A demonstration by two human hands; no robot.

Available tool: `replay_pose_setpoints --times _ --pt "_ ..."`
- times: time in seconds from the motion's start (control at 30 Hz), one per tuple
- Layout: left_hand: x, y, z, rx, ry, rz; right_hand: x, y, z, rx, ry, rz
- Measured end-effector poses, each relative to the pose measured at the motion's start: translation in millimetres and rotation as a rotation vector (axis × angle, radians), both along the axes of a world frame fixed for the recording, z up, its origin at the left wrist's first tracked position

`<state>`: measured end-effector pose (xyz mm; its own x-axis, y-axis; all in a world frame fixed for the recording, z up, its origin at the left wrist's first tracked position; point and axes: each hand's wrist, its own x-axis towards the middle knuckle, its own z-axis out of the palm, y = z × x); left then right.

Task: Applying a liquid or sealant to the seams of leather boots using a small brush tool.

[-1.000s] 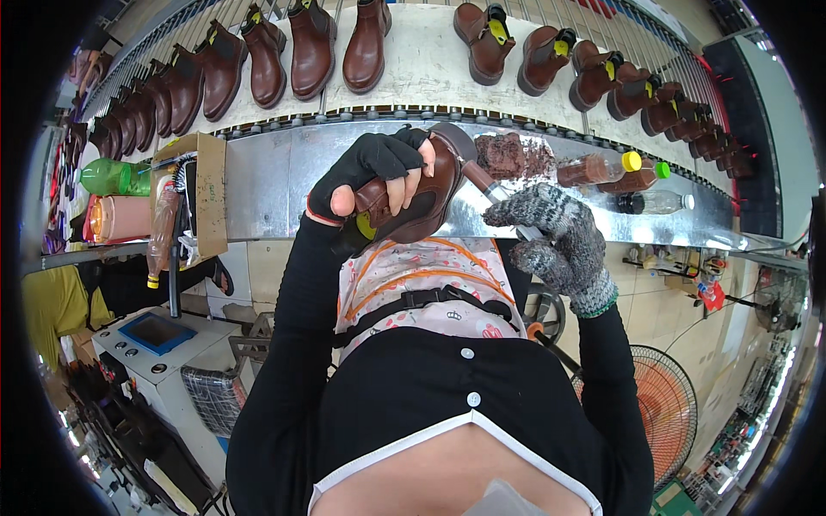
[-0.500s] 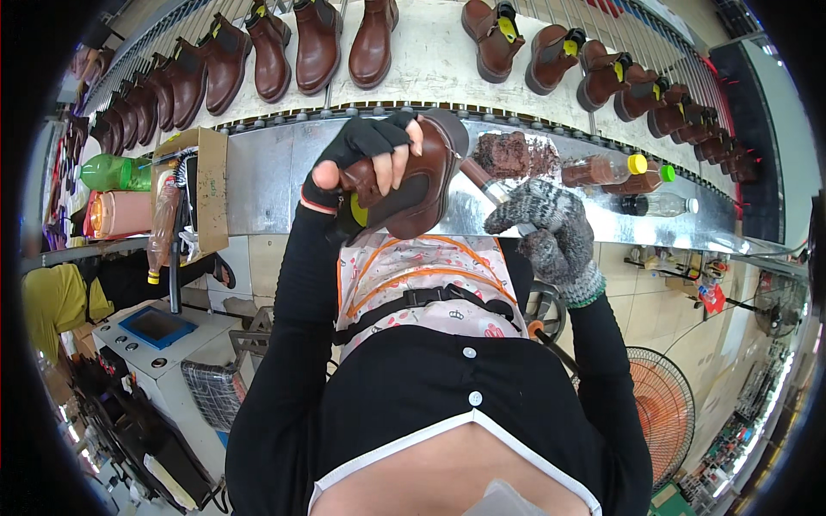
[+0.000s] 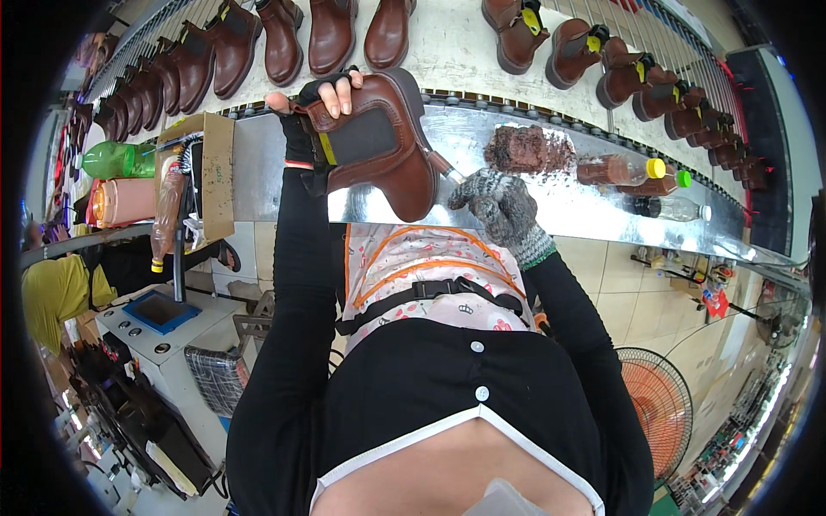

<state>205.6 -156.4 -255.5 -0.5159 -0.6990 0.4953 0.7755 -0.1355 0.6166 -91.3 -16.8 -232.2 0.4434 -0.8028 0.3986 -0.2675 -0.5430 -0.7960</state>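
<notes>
My left hand, in a black fingerless glove, grips a brown ankle boot with a dark elastic side panel and a yellow tab. The boot is tipped on its side above the metal bench, its dark sole edge facing right. In a grey knitted glove, my right hand is closed round a small brush. The brush's dark end lies at the boot's sole edge; whether it touches cannot be made out. Right of the boot, a dark brown crumbly-looking block sits on the bench amid brown smears.
Brown boots line a conveyor along the bench's far side. Bottles with yellow and green caps and a clear bottle lie at right. A cardboard box stands at left. An orange fan is below right.
The boot has turned in my left hand, bringing its side panel into full view, and shifted left. My right hand has moved left with the brush. The view has shifted slightly.
</notes>
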Motion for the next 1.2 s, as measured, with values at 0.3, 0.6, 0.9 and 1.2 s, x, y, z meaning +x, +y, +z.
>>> replay_pose_setpoints --times 0.3,0.6,0.9,1.2 --pt "26.1 -15.7 -27.9 0.164 0.005 0.058 0.5 4.5 -13.4 0.372 -0.047 0.049" --pt "42.2 -20.1 -33.7 0.485 -0.193 0.412 -3.1 17.4 -25.9 0.535 -0.026 -0.023" --pt "47.7 -32.5 -45.8 0.492 -0.48 0.756 -11.1 29.0 -56.9 0.781 -0.183 -0.031" --pt "40.1 -31.1 -83.2 0.18 -1.015 1.1 -12.8 33.2 -71.8 0.83 -0.403 -0.17"
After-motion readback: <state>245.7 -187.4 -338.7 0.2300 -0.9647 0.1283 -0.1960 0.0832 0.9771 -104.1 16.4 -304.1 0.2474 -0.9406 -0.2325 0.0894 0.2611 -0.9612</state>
